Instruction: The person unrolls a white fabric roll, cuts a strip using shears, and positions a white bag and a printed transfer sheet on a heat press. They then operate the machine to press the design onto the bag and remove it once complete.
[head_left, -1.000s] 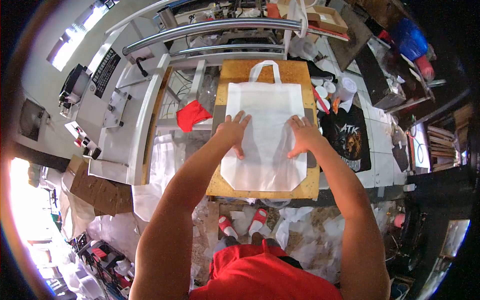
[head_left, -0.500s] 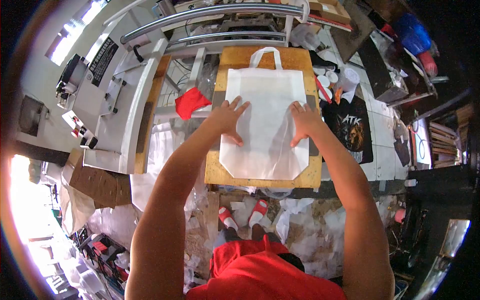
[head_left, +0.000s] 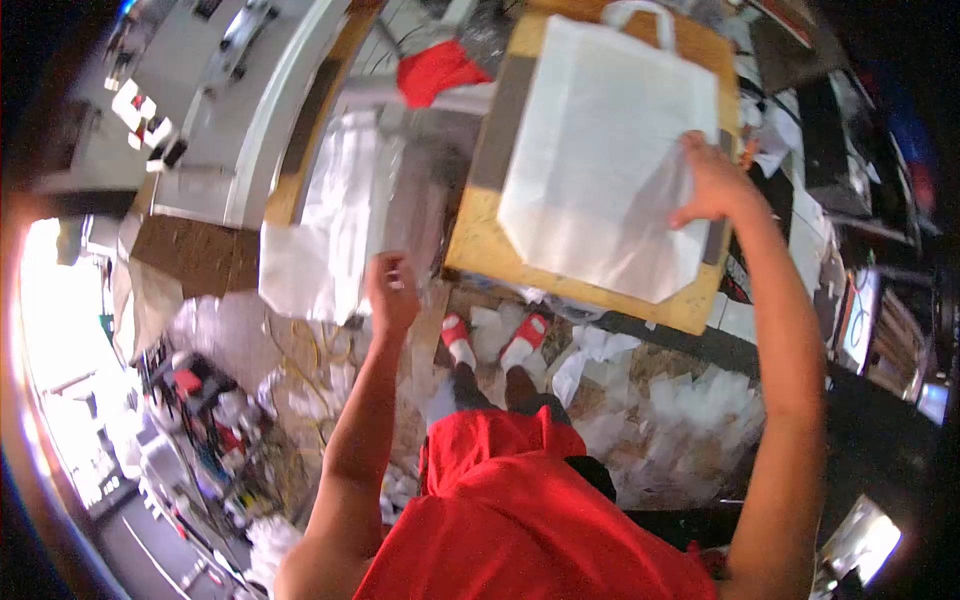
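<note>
A white tote bag (head_left: 605,150) with a loop handle lies flat on a yellowish wooden board (head_left: 480,240). My right hand (head_left: 715,185) rests on the bag's right side, fingers and thumb spread. My left hand (head_left: 393,290) is off the bag, low on the left, beside more white bags (head_left: 335,210). Its fingers are curled and slightly blurred; whether anything is in them is hidden.
A red cloth (head_left: 438,73) lies behind the white bags. At left stands the press machine's pale frame (head_left: 270,110), with a cardboard piece (head_left: 195,255) beneath it. Paper scraps (head_left: 670,410) litter the floor around my feet.
My left hand has left the tote bag and moved down-left to the other white bags, its fingers curling. My right hand stays on the bag. The view has tilted down and turned left.
</note>
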